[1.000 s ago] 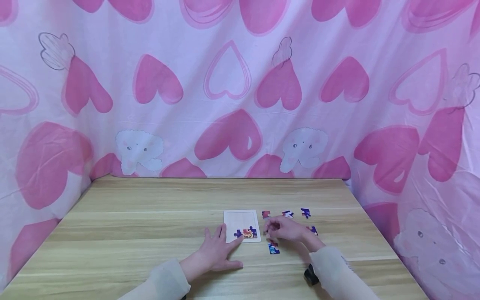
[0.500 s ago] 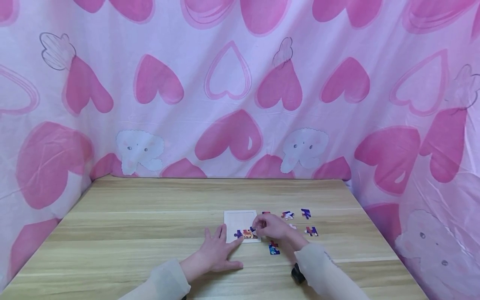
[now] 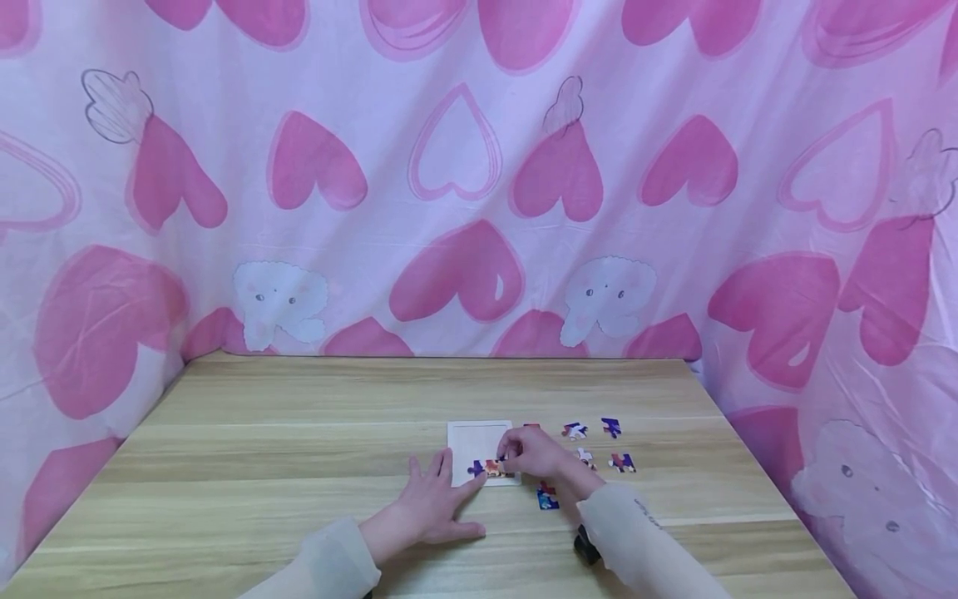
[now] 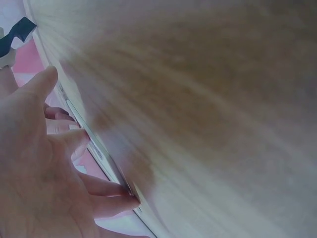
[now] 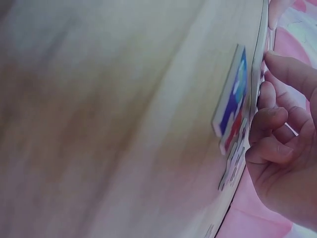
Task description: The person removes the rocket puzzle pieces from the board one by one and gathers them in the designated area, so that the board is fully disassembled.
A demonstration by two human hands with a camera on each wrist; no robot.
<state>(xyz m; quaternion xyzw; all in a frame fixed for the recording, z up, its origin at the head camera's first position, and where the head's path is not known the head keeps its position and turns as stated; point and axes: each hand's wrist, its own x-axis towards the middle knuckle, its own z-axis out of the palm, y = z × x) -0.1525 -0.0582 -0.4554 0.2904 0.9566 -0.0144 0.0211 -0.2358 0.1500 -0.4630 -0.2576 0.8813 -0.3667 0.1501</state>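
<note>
A pale square puzzle tray [image 3: 467, 437] lies on the wooden table, with a row of joined jigsaw pieces [image 3: 492, 468] along its near side. My left hand [image 3: 430, 503] lies spread over the tray's left near corner, its fingers fairly straight and a fingertip at the row. In the left wrist view the left hand [image 4: 54, 158] has its fingertips against the tray's edge. My right hand [image 3: 535, 456] reaches over the tray's right side, its fingers curled, and pinches at a puzzle piece [image 3: 503, 460] at the row's right end. The fingers cover most of that piece.
Loose jigsaw pieces lie right of the tray: a blue and red piece [image 3: 548, 497] nearest me, a purple piece [image 3: 610, 427] at the far right, a red and purple piece [image 3: 621, 462], and several others. A pink heart-patterned curtain [image 3: 449, 183] hangs behind the table.
My right hand has moved left from beside the tray to over the right end of the row, uncovering a loose piece on the table. The left hand has stayed in place.
</note>
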